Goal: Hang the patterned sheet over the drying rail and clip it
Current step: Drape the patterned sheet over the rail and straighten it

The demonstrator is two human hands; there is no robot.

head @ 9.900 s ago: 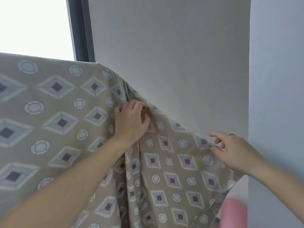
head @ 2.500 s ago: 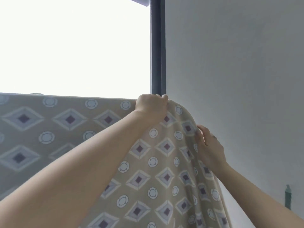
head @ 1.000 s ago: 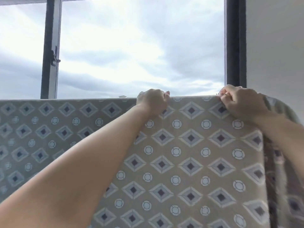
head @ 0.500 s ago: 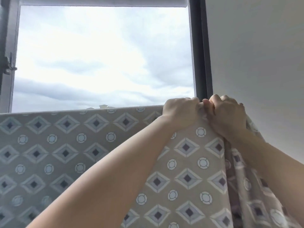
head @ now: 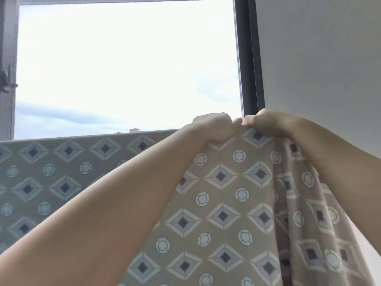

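The patterned sheet [head: 222, 195], beige with grey diamonds and white rings, hangs in front of me with its top edge running level across the view. The rail under that edge is hidden by the cloth. My left hand [head: 214, 129] is closed on the top edge near its right end. My right hand [head: 270, 123] grips the same edge right beside it, the knuckles of both nearly touching. To the right of my hands the sheet falls in loose folds [head: 309, 213]. No clip is in view.
Behind the sheet is a bright window [head: 127, 65] with a dark frame [head: 250, 58] on its right. A window handle [head: 7, 79] shows at the far left. A plain white wall [head: 321, 58] fills the right side.
My right hand has slid left along the top edge until it sits against my left hand. Both hands stay closed on the sheet. The view shifted slightly.
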